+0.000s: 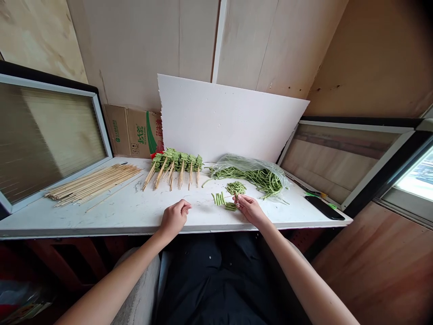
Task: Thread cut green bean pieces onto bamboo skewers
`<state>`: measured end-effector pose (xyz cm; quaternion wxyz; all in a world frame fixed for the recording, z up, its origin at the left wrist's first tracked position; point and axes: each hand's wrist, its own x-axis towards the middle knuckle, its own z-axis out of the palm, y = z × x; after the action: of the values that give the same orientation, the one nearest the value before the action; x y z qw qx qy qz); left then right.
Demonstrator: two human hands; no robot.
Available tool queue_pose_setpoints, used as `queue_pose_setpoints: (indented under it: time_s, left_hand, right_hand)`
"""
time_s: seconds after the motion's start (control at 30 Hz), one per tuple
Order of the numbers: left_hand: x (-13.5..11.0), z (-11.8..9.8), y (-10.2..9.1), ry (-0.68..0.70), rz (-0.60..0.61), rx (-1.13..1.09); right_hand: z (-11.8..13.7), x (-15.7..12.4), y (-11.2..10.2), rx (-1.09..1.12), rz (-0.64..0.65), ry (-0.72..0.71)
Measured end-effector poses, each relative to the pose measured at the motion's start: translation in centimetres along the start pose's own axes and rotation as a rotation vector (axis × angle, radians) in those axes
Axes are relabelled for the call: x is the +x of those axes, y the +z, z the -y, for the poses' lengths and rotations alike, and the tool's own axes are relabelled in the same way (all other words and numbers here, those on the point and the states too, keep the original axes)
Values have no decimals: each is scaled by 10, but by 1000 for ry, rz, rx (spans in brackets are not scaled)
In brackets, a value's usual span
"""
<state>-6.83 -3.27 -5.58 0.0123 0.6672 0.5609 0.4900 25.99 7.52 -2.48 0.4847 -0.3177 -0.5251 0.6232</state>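
My right hand point(248, 209) rests on the white table point(118, 214) with its fingers pinched on short cut green bean pieces point(231, 206) beside it. More cut pieces lie in a small row point(219, 198) and a small heap point(236, 187) just beyond. My left hand point(175, 216) lies near the table's front edge with fingers curled into a loose fist; what it holds, if anything, is hidden. A row of finished green bean skewers point(176, 164) lies further back. Long green beans point(260, 178) spill from a clear plastic bag.
A pile of bare bamboo skewers point(94, 183) lies at the left. A black phone point(324, 207) sits at the table's right end. A white board point(223, 119) and a cardboard box point(133, 133) lean against the wall behind. Framed glass panels stand on both sides.
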Motion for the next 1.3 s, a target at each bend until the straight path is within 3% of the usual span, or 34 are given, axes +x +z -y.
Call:
queue_pose_setpoints:
  time_s: [0.43, 0.63, 0.87, 1.3]
  left_hand:
    - [0, 2, 0, 21, 2, 9]
    - [1, 4, 0, 34, -32, 10]
    - [1, 3, 0, 38, -43, 14]
    - [2, 3, -3, 42, 5, 11]
  right_hand:
    - [-13, 8, -7, -88, -71, -81]
    - [-14, 6, 0, -144, -88, -90]
    - [-11, 2, 13, -232, -221, -149]
    - [-14, 2, 7, -228, -155, -113]
